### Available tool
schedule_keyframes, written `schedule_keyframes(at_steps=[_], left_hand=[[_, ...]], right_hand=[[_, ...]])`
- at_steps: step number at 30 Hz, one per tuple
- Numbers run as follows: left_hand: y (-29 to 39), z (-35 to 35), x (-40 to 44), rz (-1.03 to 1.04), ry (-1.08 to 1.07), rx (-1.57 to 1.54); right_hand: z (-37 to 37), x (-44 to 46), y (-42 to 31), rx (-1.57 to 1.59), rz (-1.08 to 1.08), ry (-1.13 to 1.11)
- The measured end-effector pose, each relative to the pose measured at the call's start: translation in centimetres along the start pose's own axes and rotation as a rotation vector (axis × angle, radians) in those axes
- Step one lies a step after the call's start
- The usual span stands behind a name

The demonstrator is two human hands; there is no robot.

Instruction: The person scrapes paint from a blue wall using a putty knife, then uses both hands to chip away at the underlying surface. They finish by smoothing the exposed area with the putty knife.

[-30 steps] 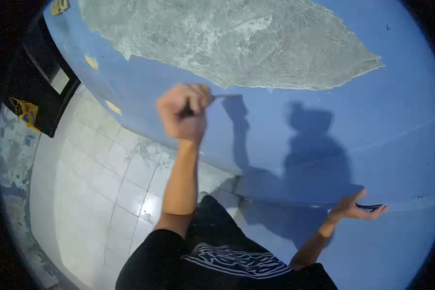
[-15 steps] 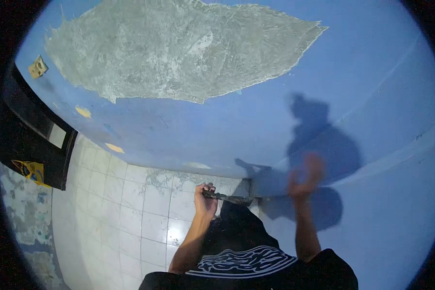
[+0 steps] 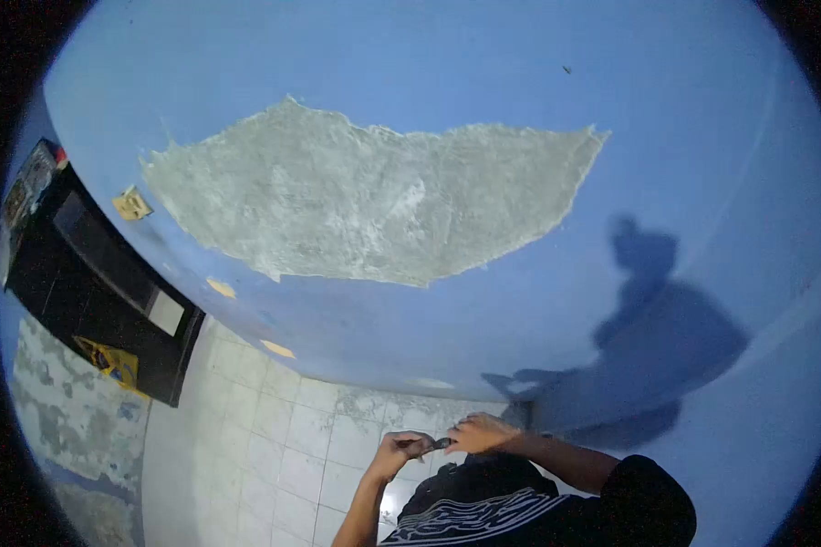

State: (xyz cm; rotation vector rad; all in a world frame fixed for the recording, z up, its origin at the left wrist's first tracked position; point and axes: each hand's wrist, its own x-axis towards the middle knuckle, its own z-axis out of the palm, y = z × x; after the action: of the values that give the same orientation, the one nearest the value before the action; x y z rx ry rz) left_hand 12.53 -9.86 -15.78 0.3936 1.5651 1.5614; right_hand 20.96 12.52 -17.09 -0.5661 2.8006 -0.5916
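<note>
My left hand [image 3: 400,452] is closed around a slim dark tool [image 3: 443,443], held low in front of my chest. My right hand [image 3: 480,432] comes in from the right, its fingers bent over the tool's other end. Only a short stretch of the tool shows between the two hands, so its exact kind is hidden. Ahead of me rises a blue wall [image 3: 483,337] with a large, jagged grey patch [image 3: 365,205] of plaster. Both hands are well below that patch.
White tiles [image 3: 283,447] cover the floor. On the left stands dark furniture [image 3: 100,273] with a yellow bag [image 3: 109,363] by it. A beige switch plate [image 3: 132,203] sits on the wall. My shadow [image 3: 661,319] falls on the wall at right.
My right hand has moved down and left from the wall side to the tool in my left hand. The view has tilted up, so the plaster patch sits lower in it.
</note>
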Motion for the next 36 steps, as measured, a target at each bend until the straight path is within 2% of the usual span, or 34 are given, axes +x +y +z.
schedule_keyframes(at_steps=[1,3,5,7,9,11,13,15,17,18,20,21,23,24,26,27,29,32,33,35,36], left_hand=[[0.9,-0.1,0.0,0.011,0.029,-0.004],[6.0,1.0,0.3,-0.04,-0.143,0.365],[8.0,0.8,1.6,0.008,-0.106,0.459],[9.3,-0.1,3.5,0.081,-0.265,0.666],[10.9,-0.2,4.3,0.129,-0.226,0.713],[13.7,0.4,4.3,0.437,-0.181,0.852],[15.0,-0.2,4.8,0.461,-0.169,0.87],[16.5,-1.1,5.0,0.535,-0.108,0.929],[19.5,-2.0,4.4,0.6,0.056,1.07],[21.9,-2.6,3.6,0.63,0.097,1.152],[26.8,-3.3,1.2,0.692,0.185,1.228],[29.1,-3.3,0.2,0.723,0.239,1.23],[32.8,-2.3,-1.2,0.901,0.348,1.324],[34.1,-2.0,-1.4,0.904,0.32,1.317],[35.6,-1.5,-0.8,1.104,0.258,1.589],[35.6,-1.2,0.4,1.116,0.228,1.576],[34.9,-0.2,2.6,1.178,-0.018,1.702],[33.9,0.9,3.2,1.088,-0.111,1.801],[34.1,0.7,2.4,1.091,-0.134,1.795],[35.2,0.3,0.1,1.227,-0.043,1.702],[35.1,0.4,0.2,1.232,-0.047,1.697]], right_hand=[[-0.2,0.2,0.0,0.021,-0.032,0.008],[-1.4,1.0,0.5,0.036,-0.103,0.001],[-2.5,1.9,1.1,0.0,-0.102,0.152],[-4.0,2.4,2.0,-0.012,-0.112,0.212],[-5.1,3.1,2.5,0.0,-0.192,0.412],[-7.4,3.5,1.3,0.002,-0.192,0.436],[-9.6,4.2,0.5,-0.137,-0.221,0.579],[-10.8,5.2,0.7,-0.144,-0.176,0.603],[-12.8,5.5,-0.4,-0.229,-0.085,0.845],[-13.4,5.7,-0.5,-0.226,-0.048,0.854],[-13.5,5.3,-1.0,-0.108,0.127,1.1],[-12.8,5.3,-1.0,-0.108,0.159,1.095],[-11.0,5.7,-0.9,0.088,0.368,1.293],[-10.5,5.7,-1.0,0.108,0.397,1.276],[-8.9,5.3,-1.5,0.05,0.459,1.235],[-8.0,5.1,-1.8,0.0,0.492,1.188],[-6.3,4.7,-2.8,0.042,0.535,1.174],[-3.7,3.9,-4.6,0.098,0.643,1.089],[-2.7,3.7,-5.2,0.106,0.708,1.018],[0.4,3.4,-5.8,0.129,0.745,1.007],[1.3,3.1,-6.1,0.147,0.764,0.999]])
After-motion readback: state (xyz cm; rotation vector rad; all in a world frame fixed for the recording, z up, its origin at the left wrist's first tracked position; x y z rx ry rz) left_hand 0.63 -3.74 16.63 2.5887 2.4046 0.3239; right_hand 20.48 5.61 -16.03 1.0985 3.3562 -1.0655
